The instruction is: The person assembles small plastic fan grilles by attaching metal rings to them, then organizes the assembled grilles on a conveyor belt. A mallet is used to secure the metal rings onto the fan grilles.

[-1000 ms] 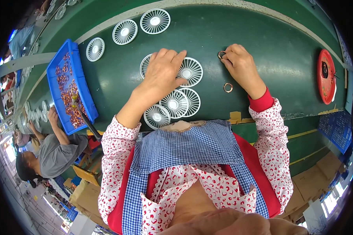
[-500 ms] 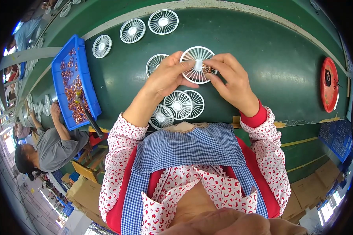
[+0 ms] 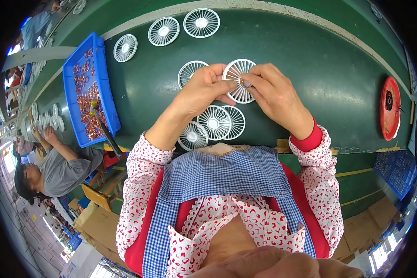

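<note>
My left hand (image 3: 206,91) grips the left edge of a white spoked plastic disc (image 3: 236,69), thumb on its face, holding it tilted above the bench. At the disc's hub my right hand (image 3: 274,95) pinches a small copper-coloured ring part (image 3: 242,83), mostly hidden by the fingers. Behind the left hand lies another spoked disc (image 3: 188,72), partly covered. Closer to me three more lie on the bench: a middle disc (image 3: 213,123) overlaps a right-hand disc (image 3: 236,123), with a left-hand disc (image 3: 192,136) beside them.
A blue tray (image 3: 105,83) of copper-coloured rings stands at left, with a dark-handled tool (image 3: 107,132) across its near edge. Three discs (image 3: 163,31) lie in a far row. At right sits a red dish (image 3: 384,109) holding a black item. A co-worker (image 3: 62,171) sits at left.
The copper-coloured part, plainly visible before, is now pressed close to the disc's hub under my right fingers. The disc has shifted slightly right; the whole view has shifted a little too.
</note>
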Tool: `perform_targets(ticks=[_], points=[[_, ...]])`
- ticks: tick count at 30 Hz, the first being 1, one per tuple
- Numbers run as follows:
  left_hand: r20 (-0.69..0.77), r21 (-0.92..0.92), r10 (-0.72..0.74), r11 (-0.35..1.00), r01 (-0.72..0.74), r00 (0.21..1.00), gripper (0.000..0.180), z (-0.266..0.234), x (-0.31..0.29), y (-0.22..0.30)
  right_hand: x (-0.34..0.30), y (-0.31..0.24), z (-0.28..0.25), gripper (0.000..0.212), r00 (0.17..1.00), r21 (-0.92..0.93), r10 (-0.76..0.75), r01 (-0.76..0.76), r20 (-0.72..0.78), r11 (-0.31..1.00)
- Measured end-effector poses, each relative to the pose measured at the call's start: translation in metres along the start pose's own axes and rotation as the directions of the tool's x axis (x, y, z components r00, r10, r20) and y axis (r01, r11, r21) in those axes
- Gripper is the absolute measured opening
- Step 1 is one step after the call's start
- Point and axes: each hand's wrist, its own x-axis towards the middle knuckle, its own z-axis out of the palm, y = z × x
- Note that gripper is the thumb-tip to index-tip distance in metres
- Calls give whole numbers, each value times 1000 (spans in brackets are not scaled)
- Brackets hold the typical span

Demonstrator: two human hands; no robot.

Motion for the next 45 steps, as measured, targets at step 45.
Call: perform_targets(ticks=[45], points=[[-143,91,210,976,-199,967,20,3,-8,-24,-2,-6,28,20,941,156,288,-262,-180,952]])
